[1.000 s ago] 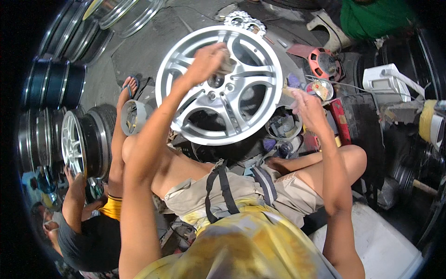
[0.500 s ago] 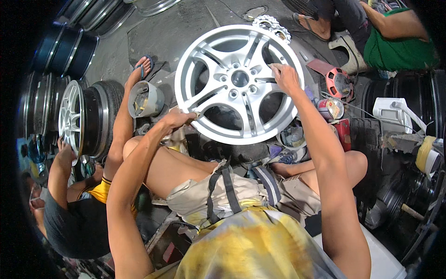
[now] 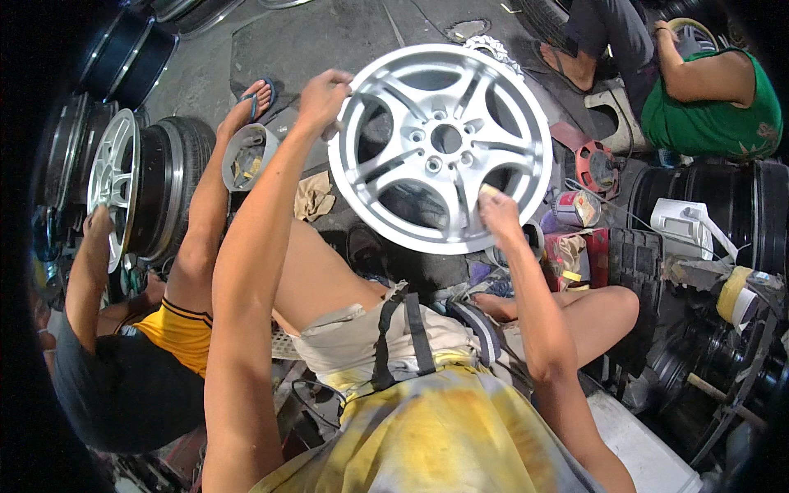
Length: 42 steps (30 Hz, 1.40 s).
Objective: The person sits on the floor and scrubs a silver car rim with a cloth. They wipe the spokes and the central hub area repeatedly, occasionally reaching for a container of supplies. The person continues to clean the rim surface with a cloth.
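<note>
A silver alloy wheel rim (image 3: pixel 448 107) lies face up before me, its spokes paired around a dark centre hole. At its upper left edge my left hand (image 3: pixel 325 100) is closed around the rim's lip, the fingers partly blurred. Over the lower right spokes is my right hand (image 3: pixel 501 218), its fingers pinching a small yellowish pad (image 3: pixel 490 191) against the wheel. What the pad is made of is too small to tell.
On the left a co-worker's hand (image 3: pixel 99 226) touches another silver wheel (image 3: pixel 119 177). A grey bucket (image 3: pixel 248 156) and crumpled brown paper (image 3: pixel 314 197) lie nearby. Right are a paint can (image 3: pixel 577 209), a red reel-like object (image 3: pixel 596 164) and a person in green (image 3: pixel 707 107).
My left hand has moved up from the wheel's lower left edge to its upper left. My right hand has come down from the upper right spoke to the lower right. The wheel has rotated slightly.
</note>
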### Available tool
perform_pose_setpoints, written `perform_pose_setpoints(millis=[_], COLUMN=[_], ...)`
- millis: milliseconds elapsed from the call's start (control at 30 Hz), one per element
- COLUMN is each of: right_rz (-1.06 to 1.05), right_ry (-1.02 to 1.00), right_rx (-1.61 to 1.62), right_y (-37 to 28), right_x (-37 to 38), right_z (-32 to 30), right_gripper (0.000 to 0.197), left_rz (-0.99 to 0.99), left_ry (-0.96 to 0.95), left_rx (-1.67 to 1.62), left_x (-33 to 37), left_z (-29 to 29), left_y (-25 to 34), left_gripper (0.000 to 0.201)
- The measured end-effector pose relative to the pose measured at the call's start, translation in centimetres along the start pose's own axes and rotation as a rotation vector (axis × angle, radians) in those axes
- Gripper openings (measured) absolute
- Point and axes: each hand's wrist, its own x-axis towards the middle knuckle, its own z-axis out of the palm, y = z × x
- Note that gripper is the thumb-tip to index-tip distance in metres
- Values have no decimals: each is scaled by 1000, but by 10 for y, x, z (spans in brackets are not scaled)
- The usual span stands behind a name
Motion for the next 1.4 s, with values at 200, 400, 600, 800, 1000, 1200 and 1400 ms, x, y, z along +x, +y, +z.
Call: perform_pose_setpoints(millis=[200,400,600,800,1000,1200,1400], right_rz=[-557,-1159,-1236,-1254,-1224,-1223,-1343], right_ry=[198,-58,-327,-601,-445,-503,-576], right_rx=[-469,-849,-1427,-1512,-1576,-1564,-1225], right_y=[-77,-124,-144,-146,-153,-162,-147], right_x=[-51,-25,-2,-14,-3,2,15], right_z=[-31,-30,-9,-21,-16,-16,-20], right_gripper=[22,27,23,26,25,22,17], left_rz=[26,176,191,225,197,185,194], left_ry=[-306,-381,-523,-532,-518,-517,-459], left_rx=[131,619,737,853,931,943,924], left_x=[-34,-78,-88,-95,-101,-99,-96], left_z=[14,21,25,42,53,56,60], left_y=[54,52,23,18,30,30,24], left_gripper=[48,55,70,49,22,28,34])
